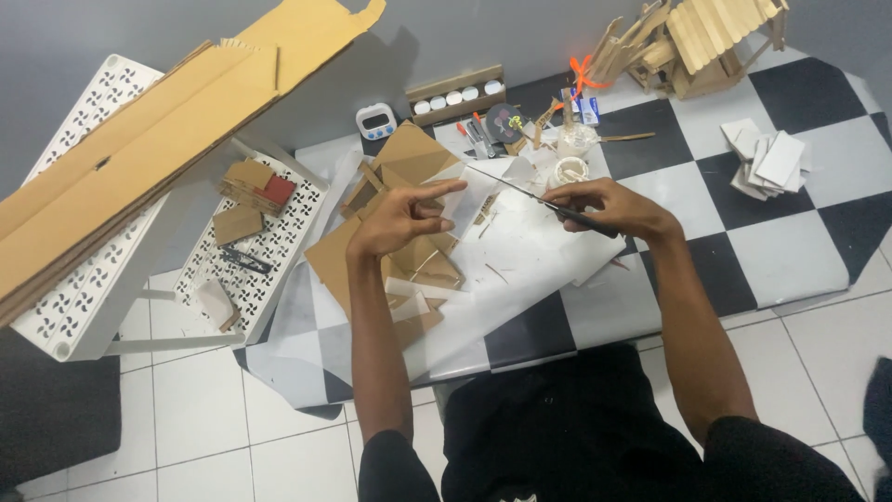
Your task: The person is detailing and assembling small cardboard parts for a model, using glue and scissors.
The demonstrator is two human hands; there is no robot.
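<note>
My right hand [604, 204] grips the dark handle of a long thin blade or rod [520, 189] that points left across the white sheet [530, 260]. My left hand [400, 218] hovers over brown cardboard pieces [423, 265], thumb and forefinger stretched toward the blade's tip and a small white piece [469, 200]. Whether the fingers pinch that piece I cannot tell. Both forearms reach out from my dark-clothed lap at the bottom.
A black-and-white checkered mat [743, 186] covers the floor. A stick-built model house [706, 37] stands far right, white tiles [767, 160] beside it. A timer [376, 121], tape roll [570, 171] and small tools lie behind. White perforated shelves [269, 251] and long cardboard [139, 149] sit left.
</note>
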